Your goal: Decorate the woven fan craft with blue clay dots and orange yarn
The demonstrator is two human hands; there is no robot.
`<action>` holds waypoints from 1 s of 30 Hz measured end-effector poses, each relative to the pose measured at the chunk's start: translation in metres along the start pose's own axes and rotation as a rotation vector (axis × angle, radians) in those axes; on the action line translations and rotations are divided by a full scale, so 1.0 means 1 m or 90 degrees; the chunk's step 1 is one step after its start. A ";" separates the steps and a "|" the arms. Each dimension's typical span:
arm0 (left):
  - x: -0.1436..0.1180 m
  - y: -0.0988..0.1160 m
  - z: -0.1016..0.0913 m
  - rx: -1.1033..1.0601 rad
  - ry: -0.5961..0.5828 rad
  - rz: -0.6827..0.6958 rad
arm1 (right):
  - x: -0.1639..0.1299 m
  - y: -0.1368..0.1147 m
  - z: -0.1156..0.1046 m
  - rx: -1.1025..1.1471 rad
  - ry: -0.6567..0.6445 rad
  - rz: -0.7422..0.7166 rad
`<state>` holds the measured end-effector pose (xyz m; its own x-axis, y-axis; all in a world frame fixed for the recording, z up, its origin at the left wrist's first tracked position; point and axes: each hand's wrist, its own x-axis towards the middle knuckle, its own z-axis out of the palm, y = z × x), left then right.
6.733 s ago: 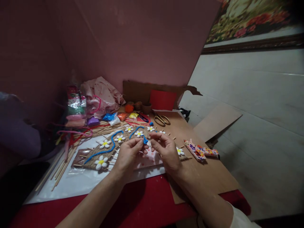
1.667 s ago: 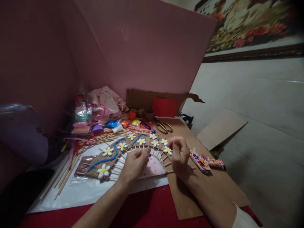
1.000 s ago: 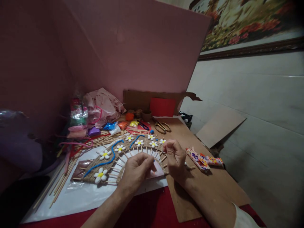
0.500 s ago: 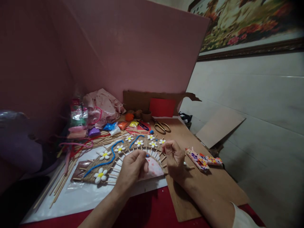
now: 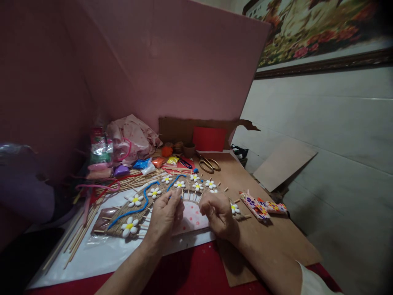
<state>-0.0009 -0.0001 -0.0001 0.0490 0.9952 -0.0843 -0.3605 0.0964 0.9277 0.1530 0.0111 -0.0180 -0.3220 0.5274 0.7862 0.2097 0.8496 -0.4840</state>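
My left hand (image 5: 166,211) is closed in a pinch, with a small bit of blue clay (image 5: 181,197) showing at its fingertips. Opposite it, my right hand (image 5: 219,214) has its fingers curled shut, and whatever they may hold is hidden. Both hands hover over an arched fan-like piece wound with brown twine (image 5: 143,214), with thin sticks poking out along its edges. White clay flowers with yellow centres (image 5: 129,227) and wavy blue clay strips (image 5: 129,213) decorate the twine. Pink spotted fabric (image 5: 192,217) fills its inner half-circle.
Gold-handled scissors (image 5: 209,165) lie behind the arch, near a small blue clay ball (image 5: 195,170). Bagged coloured clay (image 5: 141,164) and thin sticks (image 5: 76,237) sit to the left. A flowered fabric piece (image 5: 258,207) rests on the brown board (image 5: 285,241) at right.
My right hand has moved left and slightly down, uncovering flowers on the arch's right side. My left hand has shifted a little left, still pinching the blue bit.
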 end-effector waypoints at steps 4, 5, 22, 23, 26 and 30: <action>-0.001 0.002 -0.002 0.024 0.027 -0.037 | 0.001 -0.005 0.002 -0.027 -0.070 -0.048; 0.000 0.002 -0.002 0.015 0.026 -0.039 | 0.002 -0.006 0.003 -0.036 -0.067 -0.032; -0.004 -0.002 -0.003 0.139 -0.079 -0.022 | 0.005 -0.006 0.008 -0.059 0.061 0.015; -0.004 -0.003 -0.004 0.125 -0.076 -0.037 | 0.006 -0.006 0.007 -0.067 0.075 0.016; -0.003 -0.003 -0.004 0.103 -0.061 -0.039 | 0.007 -0.006 0.007 -0.076 0.087 0.015; -0.003 0.001 -0.002 0.114 -0.049 0.000 | 0.007 -0.007 0.008 -0.036 0.063 0.013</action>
<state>-0.0037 -0.0032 0.0000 0.1219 0.9905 -0.0631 -0.1895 0.0857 0.9781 0.1420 0.0090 -0.0123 -0.2250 0.5384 0.8121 0.2683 0.8355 -0.4796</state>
